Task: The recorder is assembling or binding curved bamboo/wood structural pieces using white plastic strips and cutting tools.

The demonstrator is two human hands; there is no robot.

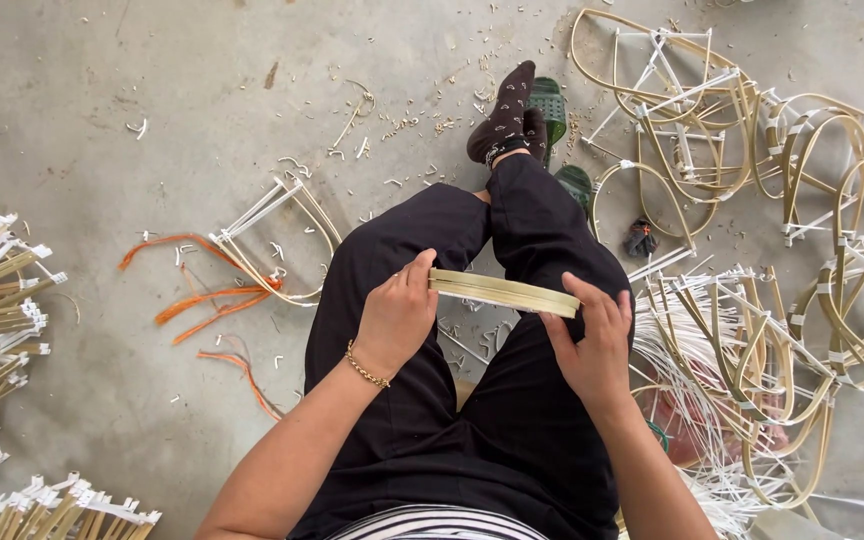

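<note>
Both hands grip a bundle of pale strips over the lap.
The left hand (397,312) pinches one end of the strips (502,292), the right hand (592,340) curls around the other; bent frames (742,350) lie on the floor (102,90).

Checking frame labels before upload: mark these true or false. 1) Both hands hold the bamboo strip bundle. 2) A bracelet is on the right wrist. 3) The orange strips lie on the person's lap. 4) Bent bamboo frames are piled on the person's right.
1) True: the left hand and right hand grip opposite ends of the bamboo strip bundle.
2) False: the bracelet is on the left wrist.
3) False: the orange strips lie on the floor, to the person's left.
4) True: the bent bamboo frames lie there.
</note>
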